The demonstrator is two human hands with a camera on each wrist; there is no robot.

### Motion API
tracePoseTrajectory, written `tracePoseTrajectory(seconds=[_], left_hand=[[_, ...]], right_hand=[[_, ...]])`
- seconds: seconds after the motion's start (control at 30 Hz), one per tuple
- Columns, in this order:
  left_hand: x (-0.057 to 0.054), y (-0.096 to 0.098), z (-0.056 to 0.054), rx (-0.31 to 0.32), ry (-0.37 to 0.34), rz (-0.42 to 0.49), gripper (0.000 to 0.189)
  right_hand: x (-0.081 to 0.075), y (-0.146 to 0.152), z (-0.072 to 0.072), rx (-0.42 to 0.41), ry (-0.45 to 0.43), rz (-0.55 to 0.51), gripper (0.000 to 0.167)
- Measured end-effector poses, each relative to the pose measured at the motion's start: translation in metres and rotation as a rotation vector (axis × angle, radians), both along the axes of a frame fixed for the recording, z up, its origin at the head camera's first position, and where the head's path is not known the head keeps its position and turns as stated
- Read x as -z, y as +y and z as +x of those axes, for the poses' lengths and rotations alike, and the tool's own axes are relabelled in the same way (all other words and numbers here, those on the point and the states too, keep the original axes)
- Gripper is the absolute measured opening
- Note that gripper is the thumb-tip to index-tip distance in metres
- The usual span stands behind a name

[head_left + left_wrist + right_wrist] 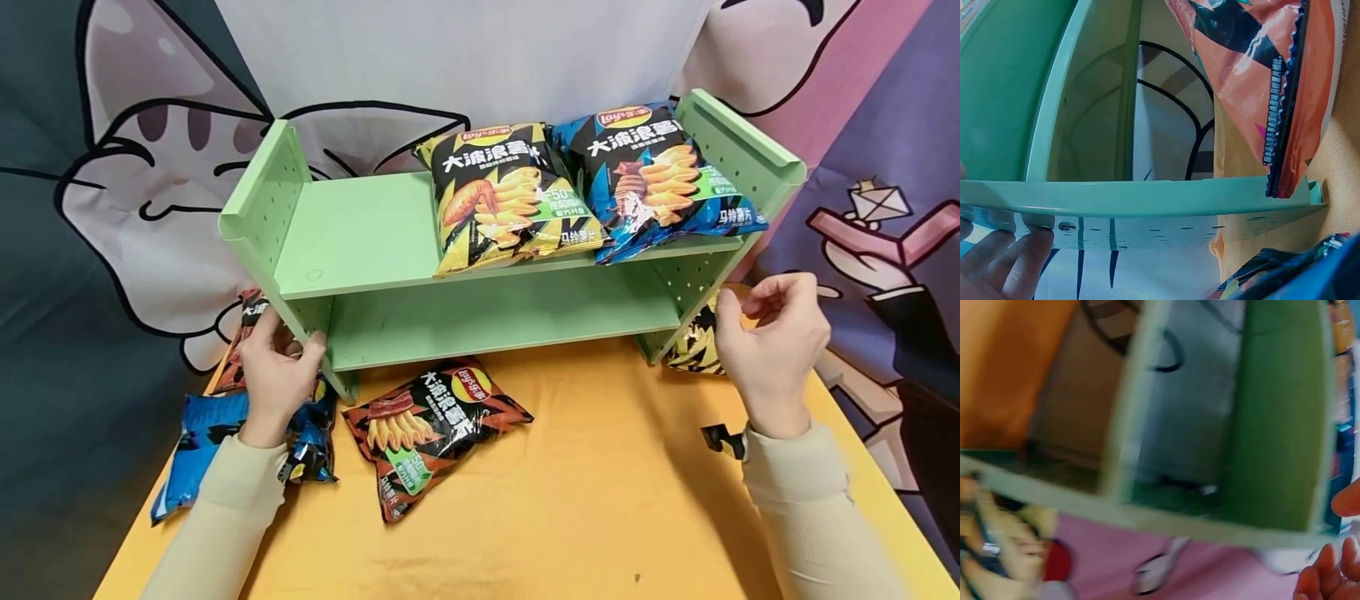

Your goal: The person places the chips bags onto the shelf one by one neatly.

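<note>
Table point(570, 508): orange-yellow, a small dark speck at 5 o'clock in the head view.
Red-black bag point(438, 429): on the table, 7 o'clock.
Hands: left hand point(277, 371), 8 o'clock, grips the green rack point(360, 233) by its side panel; right hand point(776, 350), 4 o'clock, loosely curled, holds nothing.
Side bags: blue bag point(206, 446) at 8, red bag point(232, 367) at 9, yellow-black bag point(697, 342) at 3 (partly hidden).
Stocking: seemingly partway; yellow bag point(510, 200) and blue-black bag point(660, 179) up top, 12 to 1; four others off the rack.
Backdrop point(465, 50): cartoon-printed cloth, 12 o'clock.
</note>
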State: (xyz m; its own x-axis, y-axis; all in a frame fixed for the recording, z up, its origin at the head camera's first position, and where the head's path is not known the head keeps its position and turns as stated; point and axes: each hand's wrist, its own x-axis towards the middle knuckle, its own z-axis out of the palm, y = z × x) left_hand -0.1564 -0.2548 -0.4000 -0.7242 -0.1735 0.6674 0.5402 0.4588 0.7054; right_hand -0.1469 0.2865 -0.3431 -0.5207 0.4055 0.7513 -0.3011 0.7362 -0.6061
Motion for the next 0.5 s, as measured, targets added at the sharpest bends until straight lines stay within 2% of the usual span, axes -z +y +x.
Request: tracePoseTrajectory(seconds=[0.07,0.17,0.3,0.43,0.5], left_hand=[[0.0,0.0,0.0,0.003,0.004,0.002,0.057],[-0.002,0.003,0.0,0.005,0.008,0.006,0.057],[-0.011,0.011,0.005,-0.008,0.018,0.013,0.053],[-0.023,0.018,0.013,-0.011,0.023,0.011,0.049],[-0.024,0.018,0.013,-0.013,0.023,0.01,0.049]], right_hand=[[0.015,0.007,-0.006,0.025,-0.088,-0.032,0.018],[0.033,0.012,-0.013,0.046,-0.229,-0.056,0.031],[0.05,0.014,-0.022,0.022,-0.382,-0.003,0.05],[0.061,0.013,-0.029,-0.056,-0.419,0.078,0.038],[0.065,0.011,-0.032,-0.089,-0.41,0.107,0.028]])
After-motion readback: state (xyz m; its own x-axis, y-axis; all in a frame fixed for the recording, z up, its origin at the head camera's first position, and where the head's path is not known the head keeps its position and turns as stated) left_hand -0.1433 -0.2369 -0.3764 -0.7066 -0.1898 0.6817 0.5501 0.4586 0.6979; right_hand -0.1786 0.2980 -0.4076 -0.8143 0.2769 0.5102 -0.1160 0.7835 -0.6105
